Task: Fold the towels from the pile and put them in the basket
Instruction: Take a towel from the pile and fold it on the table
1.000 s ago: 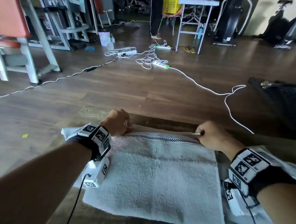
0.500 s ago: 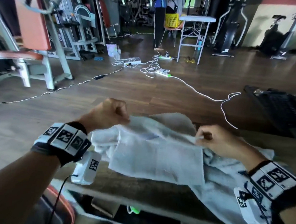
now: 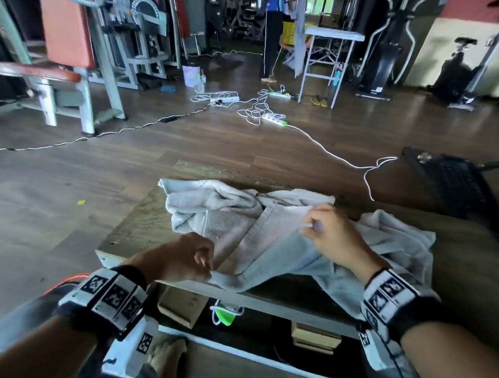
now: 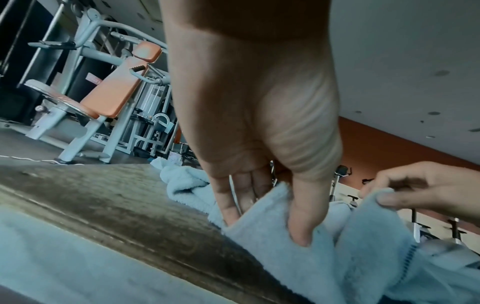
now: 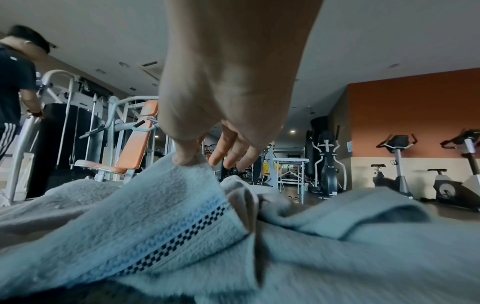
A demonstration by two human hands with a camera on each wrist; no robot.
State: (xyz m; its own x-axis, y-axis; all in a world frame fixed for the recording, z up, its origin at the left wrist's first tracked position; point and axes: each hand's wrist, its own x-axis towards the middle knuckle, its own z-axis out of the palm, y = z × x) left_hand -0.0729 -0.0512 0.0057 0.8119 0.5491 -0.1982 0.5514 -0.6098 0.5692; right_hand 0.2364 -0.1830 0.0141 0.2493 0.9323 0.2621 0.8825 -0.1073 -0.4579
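A pale grey towel (image 3: 271,245) with a dark checked stripe (image 5: 179,234) hangs lifted between my two hands over a low wooden table (image 3: 135,228). My left hand (image 3: 191,258) pinches one corner at the table's near edge; thumb and fingers (image 4: 298,224) close on the cloth. My right hand (image 3: 324,231) pinches another corner of the same towel (image 5: 166,205) farther back and to the right. More crumpled towels (image 3: 212,201) lie behind and to the right (image 3: 400,236). No basket near the table is in view.
White cables and power strips (image 3: 273,118) trail over the wooden floor beyond the table. A weight bench (image 3: 59,75) stands at the left, a dark mesh object (image 3: 453,181) at the right. A person (image 3: 271,32) stands by a far table with a yellow crate (image 3: 290,33). Boxes (image 3: 182,304) sit under the table.
The towel that lay flat has been lifted. My left hand drew its corner back to the table's near edge; my right hand stayed farther back, raised above the pile.
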